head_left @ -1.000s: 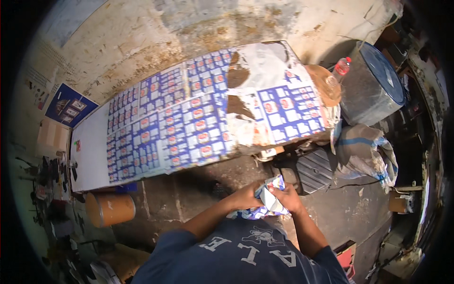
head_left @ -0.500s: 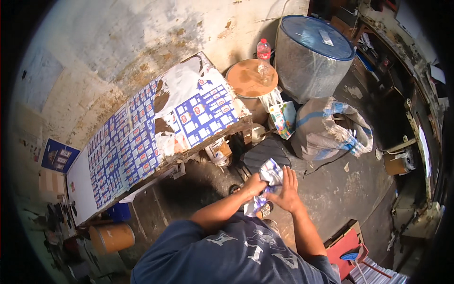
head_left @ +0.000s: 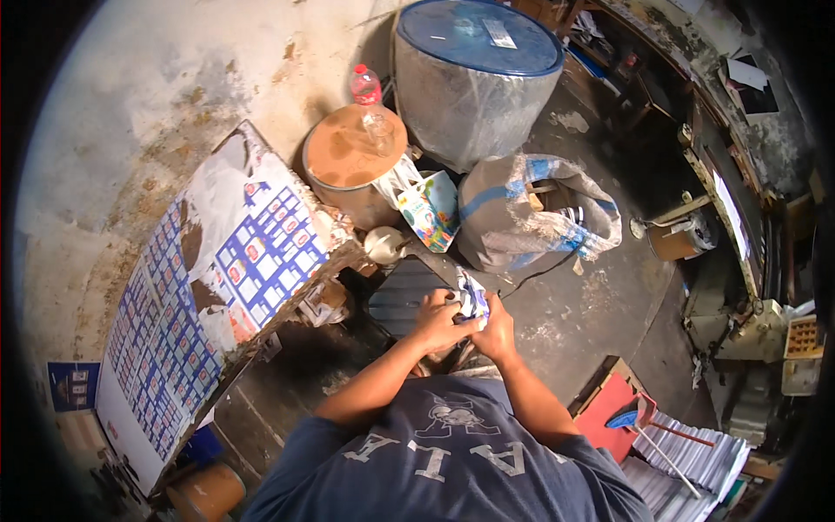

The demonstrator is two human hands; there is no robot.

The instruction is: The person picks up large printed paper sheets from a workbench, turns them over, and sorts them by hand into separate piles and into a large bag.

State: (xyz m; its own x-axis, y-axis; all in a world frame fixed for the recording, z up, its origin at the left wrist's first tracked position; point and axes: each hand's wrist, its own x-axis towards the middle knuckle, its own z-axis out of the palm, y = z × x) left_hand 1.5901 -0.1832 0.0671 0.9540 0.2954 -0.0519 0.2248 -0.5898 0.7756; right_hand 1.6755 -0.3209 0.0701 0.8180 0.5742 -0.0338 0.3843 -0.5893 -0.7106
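— Concrete floor (head_left: 600,304) lies bare to the right of the hands, the widest open stretch here. What hems it in?

— Ahead stands a big blue-lidded drum (head_left: 474,78) wrapped in plastic, and just in front of it a slumped woven sack (head_left: 531,217) with blue stripes. To the left a worktop (head_left: 217,287) papered with blue-and-white printed sheets runs off at a slant, its near corner close to the hands. A round brown-topped drum (head_left: 352,161) carries a clear bottle with a red cap (head_left: 367,91), with a colourful printed bag (head_left: 430,213) leaning beside it.

— And lower right?

— A red box (head_left: 609,409) and stacked paper bundles (head_left: 687,452), with cluttered shelving along the far right rim.

— Now the grip?

— Both hands meet over a dark ribbed mat (head_left: 404,296). The left hand (head_left: 439,320) and the right hand (head_left: 496,331) are closed together around a crumpled blue-and-white printed paper (head_left: 472,300), which sticks up between them, held off the floor in front of the chest. Fingers are curled tight; how far each pinches I cannot tell.
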